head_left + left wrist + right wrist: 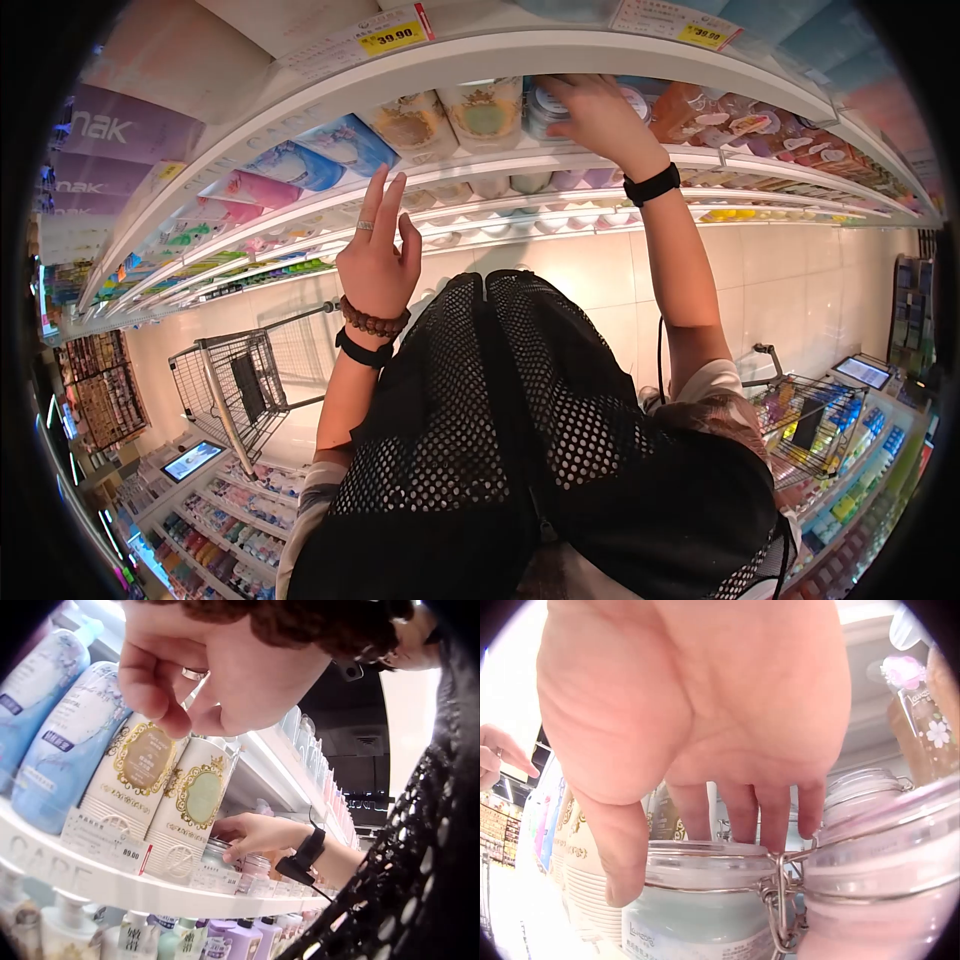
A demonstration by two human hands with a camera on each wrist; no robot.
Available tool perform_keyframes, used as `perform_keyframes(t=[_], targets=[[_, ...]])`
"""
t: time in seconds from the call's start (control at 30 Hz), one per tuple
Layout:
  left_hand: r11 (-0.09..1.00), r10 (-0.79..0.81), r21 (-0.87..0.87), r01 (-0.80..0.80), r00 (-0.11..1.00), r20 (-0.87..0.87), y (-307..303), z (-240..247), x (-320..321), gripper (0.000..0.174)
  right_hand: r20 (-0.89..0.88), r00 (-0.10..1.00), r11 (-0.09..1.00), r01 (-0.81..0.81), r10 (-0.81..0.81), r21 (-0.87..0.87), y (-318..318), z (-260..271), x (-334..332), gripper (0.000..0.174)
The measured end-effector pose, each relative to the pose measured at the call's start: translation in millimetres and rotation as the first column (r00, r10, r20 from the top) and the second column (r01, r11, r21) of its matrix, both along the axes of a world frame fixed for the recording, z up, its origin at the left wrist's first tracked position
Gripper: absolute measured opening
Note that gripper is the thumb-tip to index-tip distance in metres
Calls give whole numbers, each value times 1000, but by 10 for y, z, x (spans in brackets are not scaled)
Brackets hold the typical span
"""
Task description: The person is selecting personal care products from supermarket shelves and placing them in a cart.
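My right hand (605,120) reaches onto the shelf and grips a glass clip-top jar (697,922) with pale green contents. In the right wrist view its thumb lies against the jar's side, while the fingers pass over the lid to the back. A pink clip-top jar (885,881) stands right beside it, close to the metal clasp. To the left of the held jar are two cream bottles (191,802) with gold ornament. My left hand (380,255) hovers in front of the shelf near blue pump bottles (64,750), fingers loosely bent, holding nothing.
The shelf edge (172,894) carries price tags (109,840). Bottles with orange contents (690,115) stand right of the jars. Lower shelves hold more bottles (240,939). A shopping cart (210,385) stands behind at left, another (805,425) at right.
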State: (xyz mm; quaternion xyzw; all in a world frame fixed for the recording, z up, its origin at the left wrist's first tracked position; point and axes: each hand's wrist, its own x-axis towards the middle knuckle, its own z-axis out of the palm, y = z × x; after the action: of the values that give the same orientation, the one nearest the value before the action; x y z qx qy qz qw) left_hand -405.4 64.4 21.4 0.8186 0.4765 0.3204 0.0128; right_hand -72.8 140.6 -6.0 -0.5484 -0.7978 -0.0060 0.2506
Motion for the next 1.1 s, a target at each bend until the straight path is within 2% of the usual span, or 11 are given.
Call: perform_keyframes(t=[0.17, 0.37, 0.43, 0.5, 0.57, 0.67, 0.77, 0.87, 0.93, 1.03, 1.1], targets=[[1000, -4, -9, 4, 1000, 5, -53, -34, 104, 48, -16, 1000, 995, 14, -15, -103, -24, 54, -23, 64], [1000, 17, -26, -17, 1000, 1, -56, -43, 147, 48, -46, 998, 992, -33, 39, 118, -108, 8, 87, 53], [997, 41, -69, -41, 999, 2, -89, -36, -9, 47, -214, 977, 980, 41, 1, 194, -352, 202, 116, 43], [986, 135, -95, -135, 991, -6, -202, -129, -365, 35, -525, 851, 907, 235, -18, 350, -630, 173, -1, 9], [972, 210, -106, -210, 978, -9, -341, -371, -595, 25, -560, 826, 892, 297, -62, 339, -1069, -121, -44, 20], [957, 277, -67, -282, 958, -79, -744, -651, -841, 6, -513, 857, 982, 57, 44, 179, -1501, -638, -589, 40], [872, 382, -224, -435, 891, -245, -1145, -779, -1099, 18, -402, 911, 965, -185, 97, -187, -1886, -1364, -1013, 40], [800, 498, -228, -555, 826, -262, -1410, -806, -1681, 35, -233, 967, 829, -211, 101, -517, -2072, -1745, -1290, 42], [658, 678, -180, -731, 680, -279, -1560, -872, -2301, 42, -199, 976, 814, -188, 91, -549, -2145, -1981, -1398, 44], [493, 801, -30, -869, 467, -375, -1779, -863, -3749, 32, -123, 992, 758, -87, 8, -647, -2181, -2270, -1645, 47], [324, 856, -31, -946, 307, -415, -1931, -926, -4877, 50, -40, 992, 652, 48, -119, -756, -2185, -2548, -1750, 50]])
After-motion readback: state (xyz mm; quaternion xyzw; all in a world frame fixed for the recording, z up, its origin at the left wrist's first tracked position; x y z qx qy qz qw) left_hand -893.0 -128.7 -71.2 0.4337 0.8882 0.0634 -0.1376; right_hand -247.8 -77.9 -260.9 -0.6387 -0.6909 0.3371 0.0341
